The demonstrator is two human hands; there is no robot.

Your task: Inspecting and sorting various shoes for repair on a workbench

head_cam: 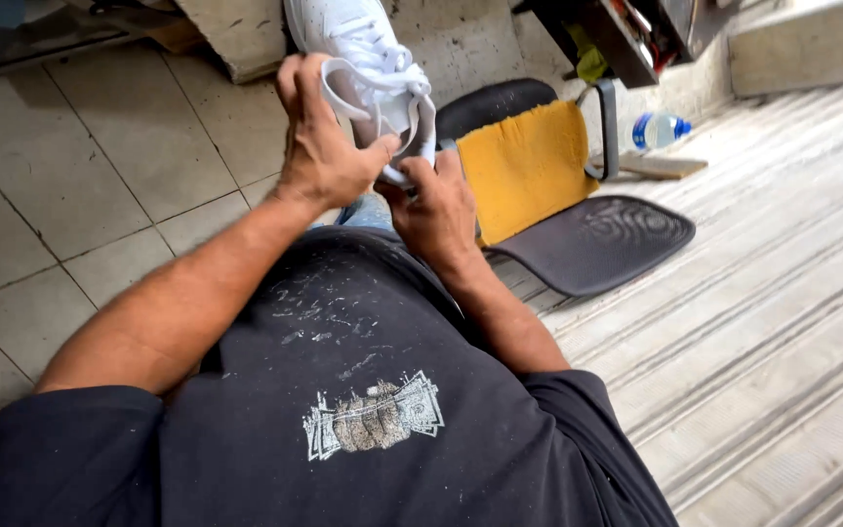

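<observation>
Left hand [319,146]: raised in front of the chest, palm toward the shoe, fingers curled over the shoe's heel end and side; its grip is wrapped tight on the shoe.
Right hand [436,205]: just below and right of the left hand, thumb and fingertips pressed to the lower edge of the shoe's opening; its grip pinches that edge.
Shoe [363,49]: white lace-up sneaker, held in the air between both hands, above the knees; toe points up and away toward the top of the view, opening faces the person; white laces show along the upper.
Shirt [373,410]: dark, short-sleeved, flecked with pale specks, a pale print in the middle of the chest.
Jeans [368,210]: a small patch of blue shows under the hands.
Chair [592,244]: dark, lying tipped over on the floor to the right of the hands, its mesh part flat on the floor.
Cloth [524,166]: yellow, draped over the chair, just right of the right hand.
Bottle [658,129]: clear plastic with a blue label, lying on its side beyond the chair, well apart from the hands.
Board [661,168]: flat pale piece, just beside the bottle.
Floor, left [100,156]: pale square tiles.
Floor, right [782,322]: pale ribbed surface with long grooves.
</observation>
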